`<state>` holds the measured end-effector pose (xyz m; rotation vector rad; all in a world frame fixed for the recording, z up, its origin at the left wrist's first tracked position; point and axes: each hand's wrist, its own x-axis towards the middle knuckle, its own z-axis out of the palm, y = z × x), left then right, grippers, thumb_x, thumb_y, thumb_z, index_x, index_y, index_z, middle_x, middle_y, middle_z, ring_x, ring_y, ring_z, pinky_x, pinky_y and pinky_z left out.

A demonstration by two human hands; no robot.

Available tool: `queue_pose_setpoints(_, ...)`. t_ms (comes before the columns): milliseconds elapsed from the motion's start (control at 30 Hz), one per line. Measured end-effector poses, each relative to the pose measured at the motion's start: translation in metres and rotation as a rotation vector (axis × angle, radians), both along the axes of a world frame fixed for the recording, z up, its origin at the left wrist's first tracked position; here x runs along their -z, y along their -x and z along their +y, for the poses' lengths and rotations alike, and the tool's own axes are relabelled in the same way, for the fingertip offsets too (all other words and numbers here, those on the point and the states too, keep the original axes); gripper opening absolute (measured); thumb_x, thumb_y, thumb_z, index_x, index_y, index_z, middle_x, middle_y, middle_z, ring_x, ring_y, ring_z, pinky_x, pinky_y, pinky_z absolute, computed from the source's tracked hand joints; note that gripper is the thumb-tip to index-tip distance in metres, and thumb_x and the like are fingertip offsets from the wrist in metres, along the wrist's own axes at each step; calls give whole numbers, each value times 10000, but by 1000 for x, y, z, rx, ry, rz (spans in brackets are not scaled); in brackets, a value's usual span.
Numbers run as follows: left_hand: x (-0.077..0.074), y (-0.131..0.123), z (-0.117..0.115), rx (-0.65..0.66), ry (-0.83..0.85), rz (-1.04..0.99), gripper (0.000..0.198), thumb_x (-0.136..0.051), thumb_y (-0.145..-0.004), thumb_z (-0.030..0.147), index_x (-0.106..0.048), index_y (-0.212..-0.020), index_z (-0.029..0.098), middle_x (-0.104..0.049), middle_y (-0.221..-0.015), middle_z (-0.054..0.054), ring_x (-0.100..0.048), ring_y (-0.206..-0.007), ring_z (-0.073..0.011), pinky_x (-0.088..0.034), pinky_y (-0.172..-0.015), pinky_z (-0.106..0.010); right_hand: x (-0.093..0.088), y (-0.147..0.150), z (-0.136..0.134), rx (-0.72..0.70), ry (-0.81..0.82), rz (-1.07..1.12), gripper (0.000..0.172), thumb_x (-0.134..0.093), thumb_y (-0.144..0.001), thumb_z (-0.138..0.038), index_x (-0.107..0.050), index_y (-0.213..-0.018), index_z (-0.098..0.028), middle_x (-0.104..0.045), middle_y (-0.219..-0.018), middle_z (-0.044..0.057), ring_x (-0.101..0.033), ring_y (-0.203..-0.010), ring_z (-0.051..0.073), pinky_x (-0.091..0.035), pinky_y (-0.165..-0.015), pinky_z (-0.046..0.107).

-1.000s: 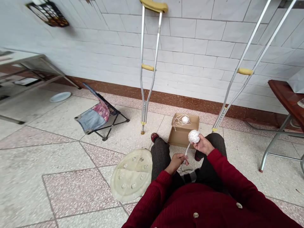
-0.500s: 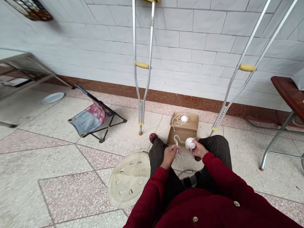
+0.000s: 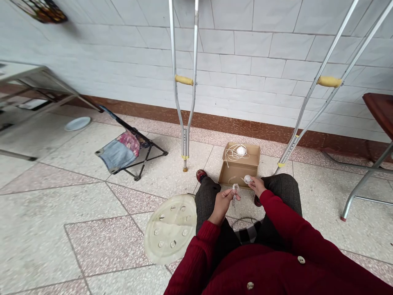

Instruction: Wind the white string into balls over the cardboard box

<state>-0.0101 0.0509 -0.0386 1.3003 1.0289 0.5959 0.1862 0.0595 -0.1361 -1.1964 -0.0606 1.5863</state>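
I sit with both hands out over my knees. My right hand (image 3: 257, 185) is closed round a ball of white string (image 3: 248, 179), mostly covered by the fingers. A short way to its left, my left hand (image 3: 223, 200) pinches the loose white strand (image 3: 235, 188) that runs to the ball. Just beyond my hands an open cardboard box (image 3: 238, 171) stands on the floor, holding another ball of string (image 3: 241, 150) with loose loops around it.
Two metal crutches (image 3: 184, 82) (image 3: 319, 86) lean on the tiled wall. A folding stool (image 3: 125, 149) lies tipped at the left, with a round pale plastic lid (image 3: 170, 233) by my left knee. A plate (image 3: 77, 123) and metal-legged tables (image 3: 373, 135) stand at the sides.
My right hand has lowered the ball of string from in front of the box to knee height. My left hand has come up closer to it, so the strand between them is shorter.
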Motion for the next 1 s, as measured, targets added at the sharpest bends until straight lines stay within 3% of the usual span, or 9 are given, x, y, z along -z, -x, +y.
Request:
queue_pose_setpoints(100, 1, -8, -2, -15, 43, -53, 394, -587, -794, 488, -711, -718, 122, -695, -729, -61, -566, -710, -166, -424, -723, -281, -8, 9, -14, -28, 82, -34, 183, -717, -738, -252, -597, -852, -173, -571, -567, -32, -569, -486, 97, -464, -455, 178)
queue_pose_setpoints(200, 4, -15, -10, 12, 102, -109, 437, -598, -776, 532, -709, -738, 111, -682, -688, -66, -563, -681, -165, -429, -698, -287, -22, 15, -32, -124, 113, -13, 174, -681, -794, -295, -636, -842, -133, -648, -651, 41, -622, -550, 128, -490, -506, 218)
queue_pose_setpoints(367, 20, -21, -35, 118, 121, -89, 451, -577, -783, 559, -698, -709, 130, -656, -581, -49, -546, -603, -156, -434, -684, -297, -50, 22, -61, -359, -19, 53, 367, -590, -853, -473, -673, -884, -117, -671, -724, 73, -608, -561, 138, -481, -514, 247)
queue_pose_setpoints(567, 35, -17, -55, 273, 27, 4, 397, -564, -791, 498, -696, -701, 134, -681, -626, -48, -582, -639, -171, -460, -709, -297, -69, 34, -78, -243, -176, -190, 346, -710, -735, -477, -675, -734, -133, -676, -764, 75, -630, -659, 147, -475, -593, 243)
queue_pose_setpoints(633, 31, -6, -50, 257, -90, 88, 380, -540, -818, 473, -709, -735, 143, -699, -702, -46, -616, -719, -195, -474, -749, -308, -76, 34, -81, -217, -229, -297, 358, -691, -736, -506, -678, -706, -149, -668, -707, 55, -611, -617, 136, -461, -588, 244)
queue_pose_setpoints(767, 8, 17, -27, 5, -398, 302, 291, -517, -861, 372, -710, -963, 180, -709, -1011, -76, -631, -976, -242, -459, -910, -354, -91, 30, -86, -275, -384, -522, 330, -667, -761, -488, -706, -709, -165, -625, -576, 17, -549, -513, 118, -401, -520, 235)
queue_pose_setpoints(833, -5, 20, -16, 51, -555, 304, 277, -524, -870, 302, -678, -1078, 204, -666, -1149, -78, -583, -1108, -239, -418, -992, -367, -98, 29, -87, -341, -412, -568, 326, -648, -780, -480, -720, -739, -165, -593, -518, 3, -499, -450, 104, -358, -477, 229)
queue_pose_setpoints(900, -14, 16, -9, 178, -697, 270, 299, -540, -866, 237, -650, -1144, 228, -620, -1238, -71, -532, -1187, -232, -378, -1041, -382, -103, 29, -87, -386, -419, -588, 335, -626, -797, -481, -724, -755, -164, -562, -478, -7, -464, -415, 93, -321, -452, 225)
queue_pose_setpoints(1000, -19, 4, -1, 334, -820, 228, 273, -548, -868, 196, -668, -1110, 239, -606, -1258, -71, -524, -1190, -229, -360, -1053, -401, -112, 32, -87, -402, -446, -562, 341, -624, -797, -491, -715, -750, -165, -498, -458, -28, -442, -414, 89, -321, -451, 226)
